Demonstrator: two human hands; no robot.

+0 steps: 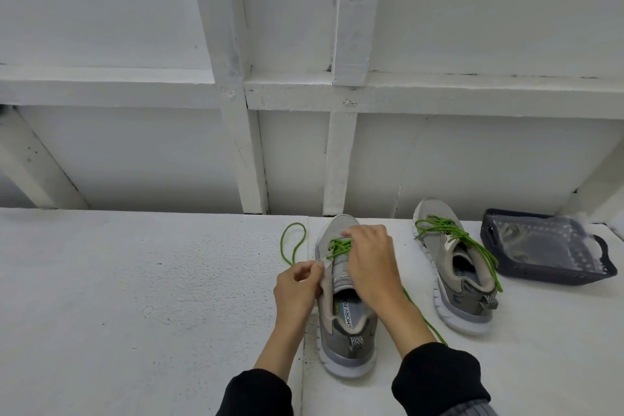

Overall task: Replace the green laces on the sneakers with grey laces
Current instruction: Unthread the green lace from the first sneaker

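Two grey sneakers stand on a white table, toes pointing away from me. The near sneaker (344, 324) sits in front of me, its green lace (338, 246) partly loosened, with one end looping out to the left (294, 243) and the other trailing right under my arm. My left hand (297, 287) pinches the sneaker's left eyelet edge beside the lace. My right hand (369, 263) lies over the tongue, fingers curled on the green lace near the toe. The second sneaker (456, 267) stands to the right, fully laced in green.
A dark mesh basket (547, 277) holding a clear plastic bag lies at the far right. A white framed wall (304, 94) closes off the table's back edge. The white table (135, 297) stretches out to the left.
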